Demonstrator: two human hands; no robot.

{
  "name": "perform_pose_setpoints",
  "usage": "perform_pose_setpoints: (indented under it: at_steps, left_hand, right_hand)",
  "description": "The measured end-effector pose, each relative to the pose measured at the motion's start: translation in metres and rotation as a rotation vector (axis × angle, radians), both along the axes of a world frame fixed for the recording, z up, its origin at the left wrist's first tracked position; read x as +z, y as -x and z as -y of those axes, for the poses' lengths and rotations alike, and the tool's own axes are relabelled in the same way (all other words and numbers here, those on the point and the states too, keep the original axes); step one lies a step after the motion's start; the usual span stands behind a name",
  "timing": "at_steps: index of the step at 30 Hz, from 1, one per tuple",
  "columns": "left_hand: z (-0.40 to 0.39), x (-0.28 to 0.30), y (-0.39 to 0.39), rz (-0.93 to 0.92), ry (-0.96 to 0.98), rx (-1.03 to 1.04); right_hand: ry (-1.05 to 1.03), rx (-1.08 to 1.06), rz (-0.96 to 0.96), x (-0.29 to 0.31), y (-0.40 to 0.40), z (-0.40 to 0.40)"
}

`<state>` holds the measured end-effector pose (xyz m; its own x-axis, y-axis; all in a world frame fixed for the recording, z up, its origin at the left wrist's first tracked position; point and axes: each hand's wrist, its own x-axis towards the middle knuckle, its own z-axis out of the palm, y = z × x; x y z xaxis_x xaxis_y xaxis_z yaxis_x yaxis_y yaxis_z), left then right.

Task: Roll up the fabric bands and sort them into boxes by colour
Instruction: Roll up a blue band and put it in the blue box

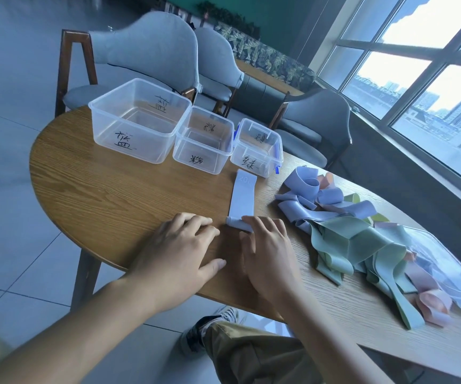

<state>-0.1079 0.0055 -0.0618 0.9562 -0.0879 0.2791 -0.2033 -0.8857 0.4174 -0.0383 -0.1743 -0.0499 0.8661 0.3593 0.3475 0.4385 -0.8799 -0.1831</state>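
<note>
Nearest, below the bench [107, 195] edge: a trouser leg [251, 353] and a patterned shoe [218, 320] over pale floor tiles

On the wooden bench, left hand [179, 248] spread flat, fingers relaxed, palm down, holding nothing, just left of the blue band [242, 196]

Right hand [268, 250] beside it, fingertips [247, 220] resting on top of the rolled near end of the blue band; how far round the roll the fingers curl cannot be told

Beyond the roll, the unrolled length of the blue band lying flat, stretching away toward the boxes, with faint print at its far end

Right of the blue band, well apart: a loose heap of bands [342, 231], blue loops at the far side, green in the middle, pink at the near end, partly lying over a clear plastic bag [445, 270]

Past the far end of the blue band, three clear boxes in a row, each hand-marked in black: a large box [140, 120] far left, a middle box [204, 141] touching it, a small box [257, 148] with blue clips nearest the band's tip; all three bare inside

Behind the boxes, grey padded chairs [151, 51], a leaf-patterned bench seat, then a large window [417, 67] off to the right with city buildings
</note>
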Motion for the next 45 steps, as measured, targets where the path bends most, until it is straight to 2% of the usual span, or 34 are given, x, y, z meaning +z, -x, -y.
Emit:
perform_pose_setpoints:
  at_steps: [14, 23, 38, 45]
  left_hand:
    - [0.0, 0.0, 0.0, -0.024, -0.005, 0.002]
    - [0.0, -0.001, -0.001, -0.022, -0.02, 0.002]
    - [0.0, 0.003, 0.001, -0.052, -0.015, 0.005]
    - [0.0, 0.003, 0.002, -0.045, -0.007, 0.005]
  right_hand:
    - [0.025, 0.044, -0.022, 0.003, -0.025, -0.004]
    - [0.031, 0.031, 0.089, 0.001, -0.032, -0.005]
    - [-0.024, 0.036, -0.032, 0.003, -0.055, -0.006]
    - [-0.03, 0.114, -0.008, 0.004, -0.038, 0.005]
